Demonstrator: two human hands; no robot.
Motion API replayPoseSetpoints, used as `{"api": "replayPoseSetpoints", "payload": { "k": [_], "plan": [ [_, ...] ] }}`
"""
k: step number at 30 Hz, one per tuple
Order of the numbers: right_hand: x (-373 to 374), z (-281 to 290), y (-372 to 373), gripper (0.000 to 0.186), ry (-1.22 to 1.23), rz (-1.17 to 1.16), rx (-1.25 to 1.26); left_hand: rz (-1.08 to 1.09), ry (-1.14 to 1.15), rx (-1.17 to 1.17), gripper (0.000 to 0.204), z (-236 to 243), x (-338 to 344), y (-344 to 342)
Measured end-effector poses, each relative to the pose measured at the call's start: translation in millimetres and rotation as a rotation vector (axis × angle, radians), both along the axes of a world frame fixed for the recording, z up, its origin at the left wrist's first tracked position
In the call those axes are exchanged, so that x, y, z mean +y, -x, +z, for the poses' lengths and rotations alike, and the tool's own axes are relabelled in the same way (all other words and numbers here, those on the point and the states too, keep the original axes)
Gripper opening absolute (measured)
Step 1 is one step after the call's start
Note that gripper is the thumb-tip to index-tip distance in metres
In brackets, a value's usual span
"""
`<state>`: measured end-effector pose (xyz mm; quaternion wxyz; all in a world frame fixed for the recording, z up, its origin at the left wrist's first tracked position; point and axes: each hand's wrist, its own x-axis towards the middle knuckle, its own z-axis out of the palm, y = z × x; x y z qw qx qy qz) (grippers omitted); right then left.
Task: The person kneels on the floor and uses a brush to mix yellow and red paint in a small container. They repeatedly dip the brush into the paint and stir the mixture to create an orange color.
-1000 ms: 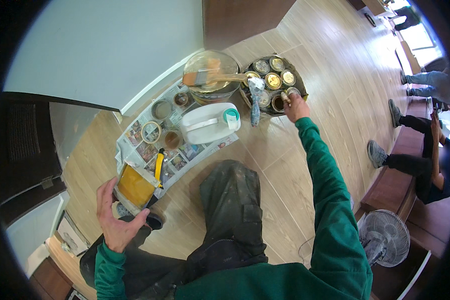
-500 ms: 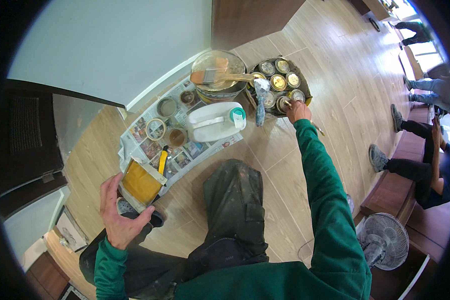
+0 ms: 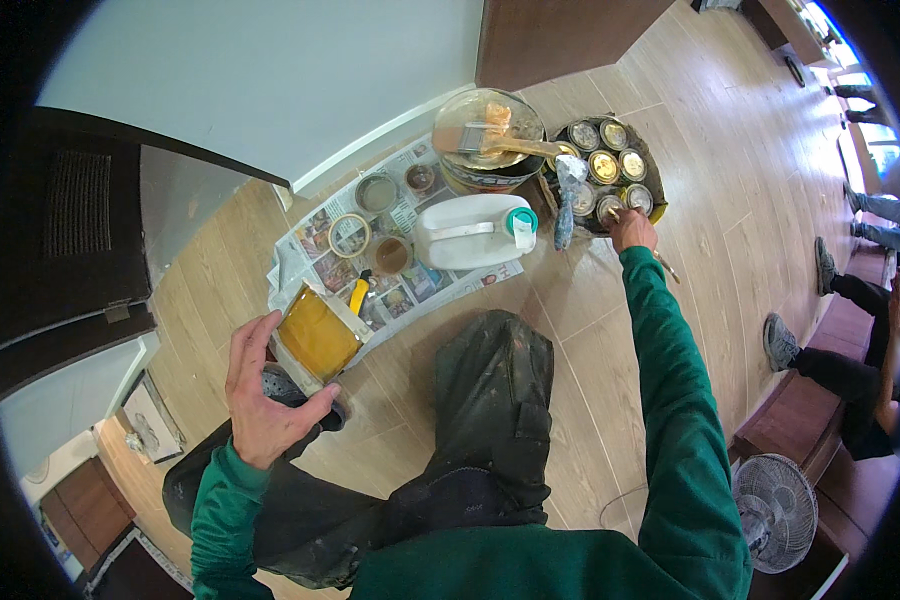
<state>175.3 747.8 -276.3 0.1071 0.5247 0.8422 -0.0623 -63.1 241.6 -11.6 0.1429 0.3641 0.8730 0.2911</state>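
My left hand grips a square, pale-walled tub of amber-yellow material by its near side, with the thumb at one corner and the fingers along the left edge. Out at the right, my right hand is closed round a slim stick that looks like a small brush. One end pokes out behind the hand; the other reaches the front small can in a wrapped box of several small round cans. The hand partly covers the cans in front.
A wide paintbrush lies across a bucket. Newspaper holds a white jug, jars, a tape roll and a yellow-black cutter. A fan stands at lower right; people sit beyond.
The view has shifted, so the floor items appear further right. My left hand still holds the tub, and my right hand stays at the front cans with the stick.
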Motion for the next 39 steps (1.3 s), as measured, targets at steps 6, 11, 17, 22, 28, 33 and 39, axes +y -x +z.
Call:
{"api": "replayPoseSetpoints", "payload": {
  "k": [6, 11, 17, 22, 28, 33, 39],
  "plan": [
    [1, 16, 7, 0.044, 0.035, -0.038, -0.027, -0.020, -0.019, 0.021, 0.093, -6, 4, 2],
    [-52, 77, 19, 0.038, -0.114, 0.083, 0.130, 0.029, -0.126, 0.083, 0.095, -10, -5, 10],
    [-192, 168, 15, 0.035, 0.025, 0.557, 0.491, 0.050, -0.145, 0.110, 0.094, -2, -8, 7],
    [-287, 146, 86, 0.045, 0.268, 0.802, 0.143, 0.071, -0.213, 0.114, 0.092, 8, -12, 10],
    [-327, 53, 176, 0.039, 0.375, 0.695, -0.032, 0.180, -0.265, 0.192, 0.090, 14, -28, 34],
    [-332, -4, 195, 0.031, 0.336, 0.700, 0.005, 0.255, -0.281, 0.165, 0.089, 17, -46, 41],
    [-340, 11, 201, 0.025, 0.326, 0.748, 0.007, 0.300, -0.257, 0.213, 0.088, 20, -61, 47]
  ]
}}
